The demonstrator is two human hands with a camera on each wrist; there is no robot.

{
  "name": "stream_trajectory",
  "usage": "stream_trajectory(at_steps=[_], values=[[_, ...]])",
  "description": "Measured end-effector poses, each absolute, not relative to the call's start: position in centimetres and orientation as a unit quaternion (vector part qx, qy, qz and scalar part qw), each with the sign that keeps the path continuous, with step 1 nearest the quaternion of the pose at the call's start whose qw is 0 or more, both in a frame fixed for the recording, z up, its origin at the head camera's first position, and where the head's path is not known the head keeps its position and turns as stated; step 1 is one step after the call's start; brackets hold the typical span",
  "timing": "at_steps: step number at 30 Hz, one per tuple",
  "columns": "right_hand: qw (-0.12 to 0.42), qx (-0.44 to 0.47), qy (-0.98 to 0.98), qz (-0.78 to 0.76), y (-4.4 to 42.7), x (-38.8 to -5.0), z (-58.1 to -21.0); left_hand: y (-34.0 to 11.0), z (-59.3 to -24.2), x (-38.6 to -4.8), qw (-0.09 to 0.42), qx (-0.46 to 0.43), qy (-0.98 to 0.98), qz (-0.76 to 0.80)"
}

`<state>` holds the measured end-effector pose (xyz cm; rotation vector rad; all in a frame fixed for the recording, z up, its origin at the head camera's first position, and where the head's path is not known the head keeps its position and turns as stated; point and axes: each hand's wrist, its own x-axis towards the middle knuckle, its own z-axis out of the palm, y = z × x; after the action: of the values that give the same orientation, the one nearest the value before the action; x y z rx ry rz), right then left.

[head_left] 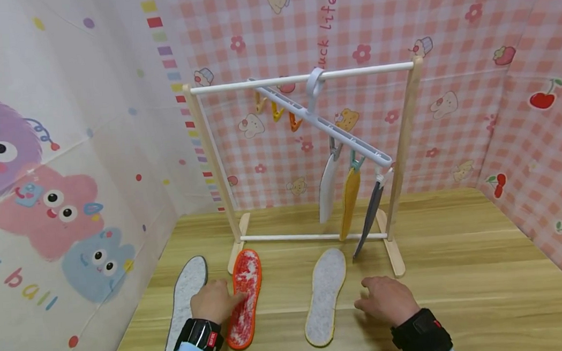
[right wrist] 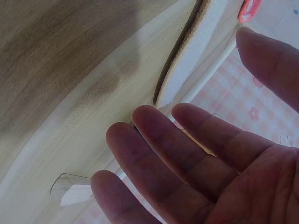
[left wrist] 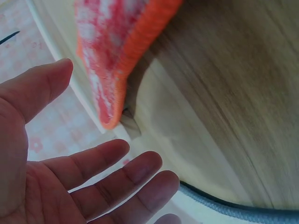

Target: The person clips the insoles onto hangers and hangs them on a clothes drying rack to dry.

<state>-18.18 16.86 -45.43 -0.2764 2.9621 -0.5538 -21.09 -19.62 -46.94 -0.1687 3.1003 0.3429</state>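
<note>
In the head view, my left hand (head_left: 214,302) hovers between a grey insole with a dark edge (head_left: 185,305) and a red insole with an orange rim (head_left: 245,298), its thumb over the red one. The left wrist view shows that hand (left wrist: 93,182) with fingers apart beside the red insole (left wrist: 114,42), holding nothing. My right hand (head_left: 387,299) is above the table, right of a grey insole with a yellow edge (head_left: 326,296). Its fingers are spread and empty in the right wrist view (right wrist: 201,168), with the yellow-edged insole (right wrist: 187,56) beyond them.
A wooden rack with white bars (head_left: 366,71) stands at the back of the table (head_left: 480,270). From it hangs a hanger (head_left: 326,124) with coloured clips; a white insole (head_left: 327,189), a yellow insole (head_left: 350,203) and a dark insole (head_left: 372,215) hang on its right half.
</note>
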Motion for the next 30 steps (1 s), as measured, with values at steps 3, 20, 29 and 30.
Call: stream_trajectory(at_steps=[3,20,29,30], values=[[0.061,-0.089,0.978,-0.180,16.8,-18.2,-45.4,-19.7,-47.1,-21.3,0.023,-0.065,0.992,0.107],[0.057,-0.091,0.978,-0.178,16.6,-18.1,-45.5,-19.4,-48.2,-23.0,0.035,-0.070,0.992,0.098],[0.051,-0.096,0.976,-0.187,16.7,-18.0,-45.5,-19.0,-48.0,-23.5,0.022,-0.074,0.993,0.094],[0.050,-0.096,0.976,-0.187,16.7,-17.9,-45.6,-19.0,-48.0,-23.6,0.022,-0.074,0.993,0.092]])
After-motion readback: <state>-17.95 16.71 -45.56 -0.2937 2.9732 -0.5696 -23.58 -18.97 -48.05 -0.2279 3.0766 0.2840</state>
